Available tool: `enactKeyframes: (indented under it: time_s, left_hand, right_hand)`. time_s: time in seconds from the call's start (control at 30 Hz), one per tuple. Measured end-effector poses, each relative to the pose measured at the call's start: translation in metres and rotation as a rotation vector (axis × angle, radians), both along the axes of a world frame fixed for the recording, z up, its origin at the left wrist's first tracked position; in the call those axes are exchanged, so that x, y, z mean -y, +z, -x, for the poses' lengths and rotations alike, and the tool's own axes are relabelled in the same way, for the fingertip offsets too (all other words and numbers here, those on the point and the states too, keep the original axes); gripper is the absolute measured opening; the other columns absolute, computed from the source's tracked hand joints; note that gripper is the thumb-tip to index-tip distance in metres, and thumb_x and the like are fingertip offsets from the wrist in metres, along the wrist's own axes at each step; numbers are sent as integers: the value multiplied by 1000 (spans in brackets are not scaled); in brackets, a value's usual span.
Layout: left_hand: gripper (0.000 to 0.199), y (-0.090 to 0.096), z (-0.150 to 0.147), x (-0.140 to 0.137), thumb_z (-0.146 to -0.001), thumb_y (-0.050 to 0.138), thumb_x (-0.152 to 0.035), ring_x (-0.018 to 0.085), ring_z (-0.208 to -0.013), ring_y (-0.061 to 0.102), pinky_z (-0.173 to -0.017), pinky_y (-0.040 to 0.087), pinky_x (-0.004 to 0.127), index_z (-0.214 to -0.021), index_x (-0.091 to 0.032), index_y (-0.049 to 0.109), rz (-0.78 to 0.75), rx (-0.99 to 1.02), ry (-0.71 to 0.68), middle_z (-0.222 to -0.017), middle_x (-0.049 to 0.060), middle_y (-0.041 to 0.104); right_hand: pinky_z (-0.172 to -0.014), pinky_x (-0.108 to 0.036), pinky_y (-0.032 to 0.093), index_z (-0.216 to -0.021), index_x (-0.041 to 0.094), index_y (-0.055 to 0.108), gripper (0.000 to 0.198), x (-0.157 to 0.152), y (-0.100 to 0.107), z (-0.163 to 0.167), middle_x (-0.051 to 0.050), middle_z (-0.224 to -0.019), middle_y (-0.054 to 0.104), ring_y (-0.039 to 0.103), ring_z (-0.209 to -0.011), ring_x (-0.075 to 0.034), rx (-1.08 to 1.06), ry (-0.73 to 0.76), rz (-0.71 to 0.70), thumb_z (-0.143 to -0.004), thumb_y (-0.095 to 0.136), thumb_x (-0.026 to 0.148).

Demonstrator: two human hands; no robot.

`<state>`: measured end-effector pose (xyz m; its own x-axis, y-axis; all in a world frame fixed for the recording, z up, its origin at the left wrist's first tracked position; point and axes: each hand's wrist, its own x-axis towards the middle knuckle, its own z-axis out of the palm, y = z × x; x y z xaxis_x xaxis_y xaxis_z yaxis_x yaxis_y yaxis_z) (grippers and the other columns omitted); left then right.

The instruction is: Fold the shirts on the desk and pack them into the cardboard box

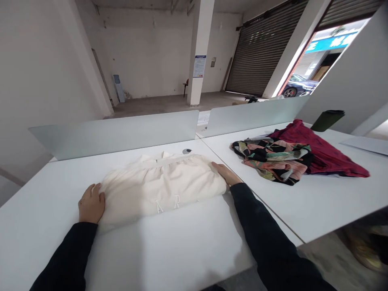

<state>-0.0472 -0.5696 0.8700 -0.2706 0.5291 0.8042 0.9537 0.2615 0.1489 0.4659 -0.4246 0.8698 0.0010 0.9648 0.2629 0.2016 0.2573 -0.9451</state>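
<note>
Nearest, dark sleeves reach over the white surface [188, 250]. The left hand [91, 203] lies against the left edge of a folded cream garment [169, 180], fingers gently curved and unclenched. The right hand [226, 173] touches the garment's right end, fingers stretched along it; whether it pinches any fabric I cannot tell. The garment lies flat between the two hands, its embroidered letters "A" and "R" along the near edge, gathered cloth along the far one. To the right, across a seam, a patterned cloth [279, 157] lies against a red cloth [325, 149], with a dark green object [329, 120] just beyond. Frosted dividers [121, 135] stand along the far edge. Farther back are a pillar [198, 44] and a roller shutter [263, 48].
</note>
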Motion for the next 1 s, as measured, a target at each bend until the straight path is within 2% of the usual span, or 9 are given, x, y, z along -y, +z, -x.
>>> enactKeyframes:
  time_s: [0.1, 0.17, 0.3, 0.4, 0.5, 0.67, 0.77, 0.9, 1.0]
  left_hand:
    - [47, 10, -19, 7, -94, 29, -30, 32, -134, 41, -107, 34, 54, -130, -13, 53, -52, -65, -39, -142, 18, 48]
    - [46, 17, -39, 7, -94, 28, -29, 31, -136, 39, -107, 35, 54, -128, -15, 55, -41, -107, -97, -140, 17, 51]
    - [46, 25, -103, -6, -95, 30, -29, 28, -139, 37, -108, 37, 48, -131, -15, 54, 79, -205, -235, -143, 14, 50]
    - [47, 19, -157, -20, -96, 31, -29, 27, -141, 34, -110, 34, 45, -137, -14, 49, 160, -276, -296, -148, 13, 44]
    - [47, 5, -194, -30, -97, 30, -27, 27, -141, 34, -111, 33, 48, -138, -14, 48, 201, -307, -312, -149, 13, 44]
    - [50, -18, -205, -38, -98, 25, -25, 27, -139, 38, -113, 30, 52, -140, -10, 45, 242, -280, -291, -147, 14, 46]
    - [49, -18, -204, -38, -97, 26, -25, 27, -139, 38, -113, 31, 52, -140, -9, 45, 246, -277, -291, -147, 14, 46]
    - [48, -13, -205, -30, -97, 28, -26, 27, -139, 38, -113, 31, 52, -138, -10, 47, 255, -264, -295, -146, 13, 47]
    - [47, -17, -205, -18, -98, 28, -26, 28, -138, 39, -112, 32, 53, -135, -9, 50, 228, -299, -314, -145, 14, 49]
  right_hand:
    - [-78, -29, 52, -108, 11, 60, 43, -3, -2, 0, -19, -117, 66, 66, -100, -25, -14, -37, 13, -90, 48, 48]
    - [-78, -30, 52, -108, 12, 59, 40, -5, -3, 1, -19, -117, 65, 66, -98, -25, -48, -68, 38, -88, 52, 47]
    - [-78, -31, 52, -103, 15, 58, 35, -10, -5, 1, -17, -114, 66, 66, -97, -25, -110, -32, 52, -86, 54, 44]
    - [-73, -31, 53, -98, 16, 58, 33, -15, -6, -1, -15, -108, 67, 66, -92, -25, -169, -15, 95, -78, 62, 42]
    - [-71, -31, 54, -91, 18, 58, 25, -18, -6, -3, -13, -99, 69, 66, -85, -23, -199, 9, 117, -73, 64, 34]
    - [-74, -31, 55, -82, 20, 58, 14, -22, -6, -4, -11, -87, 70, 67, -77, -21, -260, 65, 101, -68, 59, 25]
    - [-78, -33, 55, -82, 20, 61, 16, -24, -7, -7, -12, -86, 70, 68, -79, -23, -292, 123, 124, -69, 58, 30]
    - [-81, -33, 56, -88, 20, 63, 26, -19, -10, -14, -13, -96, 72, 69, -86, -25, -230, 227, 167, -66, 65, 33]
    - [-77, -34, 56, -88, 25, 64, 30, -10, -8, -16, -13, -95, 72, 69, -86, -26, -146, 138, 84, -60, 72, 30]
